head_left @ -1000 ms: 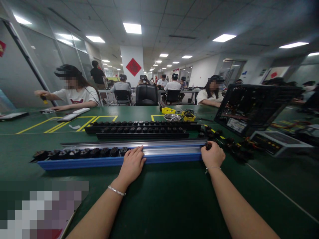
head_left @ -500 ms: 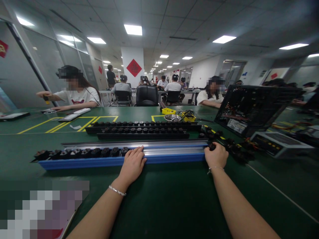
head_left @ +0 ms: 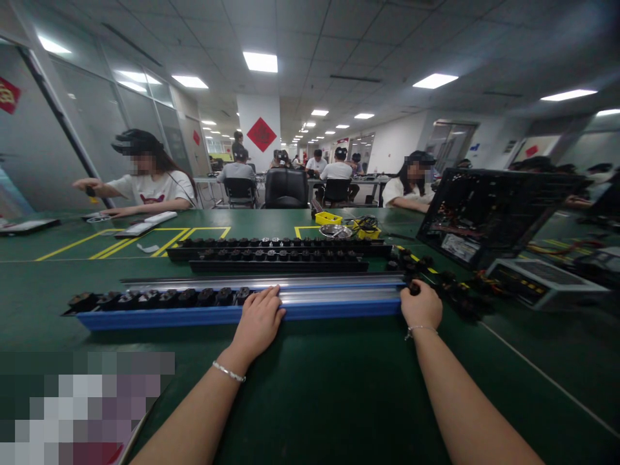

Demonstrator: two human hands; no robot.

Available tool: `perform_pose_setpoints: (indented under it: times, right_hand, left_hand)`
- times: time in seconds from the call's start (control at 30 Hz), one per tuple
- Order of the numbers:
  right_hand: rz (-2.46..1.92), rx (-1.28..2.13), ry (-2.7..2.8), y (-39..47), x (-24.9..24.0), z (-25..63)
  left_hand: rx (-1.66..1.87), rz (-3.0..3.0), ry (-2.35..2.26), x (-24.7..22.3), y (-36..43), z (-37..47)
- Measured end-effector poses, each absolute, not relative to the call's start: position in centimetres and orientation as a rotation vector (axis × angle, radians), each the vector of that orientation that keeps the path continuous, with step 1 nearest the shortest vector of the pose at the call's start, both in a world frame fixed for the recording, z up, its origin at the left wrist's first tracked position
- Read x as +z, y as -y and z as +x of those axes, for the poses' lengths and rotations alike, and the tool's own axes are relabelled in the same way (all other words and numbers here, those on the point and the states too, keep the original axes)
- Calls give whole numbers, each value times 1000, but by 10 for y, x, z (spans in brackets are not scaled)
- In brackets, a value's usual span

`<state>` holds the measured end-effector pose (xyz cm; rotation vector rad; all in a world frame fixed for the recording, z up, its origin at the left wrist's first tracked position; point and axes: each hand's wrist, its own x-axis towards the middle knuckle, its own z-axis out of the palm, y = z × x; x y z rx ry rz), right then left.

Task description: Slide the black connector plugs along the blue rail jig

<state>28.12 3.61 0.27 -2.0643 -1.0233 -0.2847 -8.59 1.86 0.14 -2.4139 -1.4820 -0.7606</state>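
Observation:
A long blue rail (head_left: 334, 309) with a silvery inner channel lies across the green table in front of me. Black socket modules (head_left: 187, 298) sit in a row along its left part. My left hand (head_left: 261, 316) rests over the middle of the rail, fingers stretched out across it, beside the last module of the row. At the rail's right end, the fingers of my right hand (head_left: 421, 305) are closed around a small black socket module (head_left: 414, 288); part of it is hidden by the fingers. Behind the blue rail runs a dark strip (head_left: 159, 281).
Two black rails (head_left: 281, 265) filled with modules lie farther back. Loose black modules (head_left: 455, 287) lie to the right, near a power supply (head_left: 542, 281) and an open computer case (head_left: 489, 213). A metal bowl (head_left: 335, 231) and yellow bins (head_left: 328, 218) stand behind. Co-workers sit across the table.
My right hand has shifted very slightly with the black socket module. My left hand stays in place on the rail. The view has tilted a little.

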Motion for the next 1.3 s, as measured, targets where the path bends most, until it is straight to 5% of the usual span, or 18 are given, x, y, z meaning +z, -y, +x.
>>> perform_pose_setpoints:
  times: [0.9, 1.3]
  right_hand:
    - [-2062, -273, 1044, -36, 2, 278]
    - [-2154, 65, 932, -35, 7, 289]
  left_hand:
    - [-776, -2404, 1481, 0, -19, -86]
    - [-799, -2407, 1475, 2, -18, -86]
